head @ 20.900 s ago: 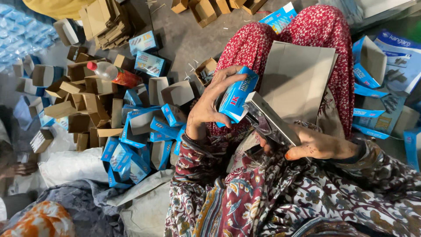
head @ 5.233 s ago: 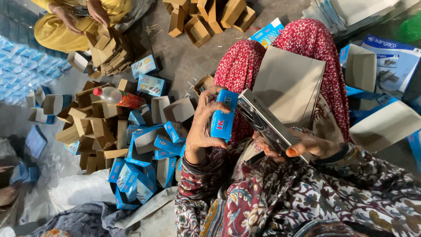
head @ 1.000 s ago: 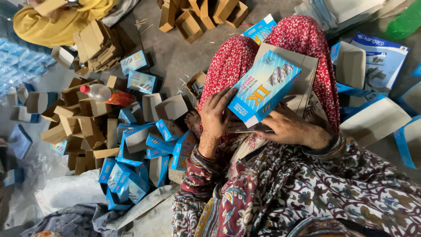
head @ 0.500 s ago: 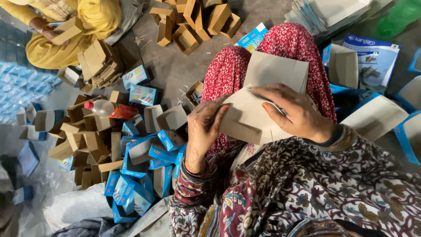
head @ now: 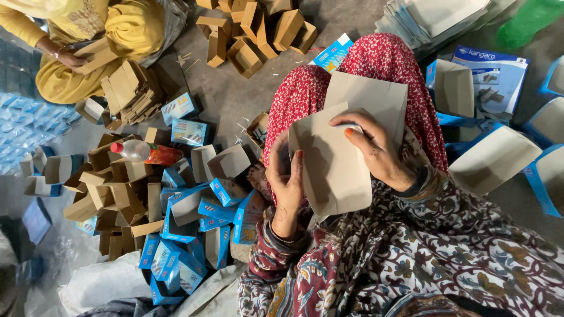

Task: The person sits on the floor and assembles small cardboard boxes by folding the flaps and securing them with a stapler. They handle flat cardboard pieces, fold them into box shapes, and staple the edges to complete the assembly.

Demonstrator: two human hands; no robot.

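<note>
Cardboard blank (head: 346,158) between both hands

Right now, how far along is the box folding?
Done: a heap of folded boxes lies on the floor. In hand: left hand and right hand bend a grey card blank. Left: a stack of flat blanks at the top.

Both hands grip a grey cardboard flat (head: 338,164): left hand (head: 286,179) at its edge, right hand (head: 376,149) on top. Blue boxes (head: 194,235) litter the floor (head: 229,97).
</note>
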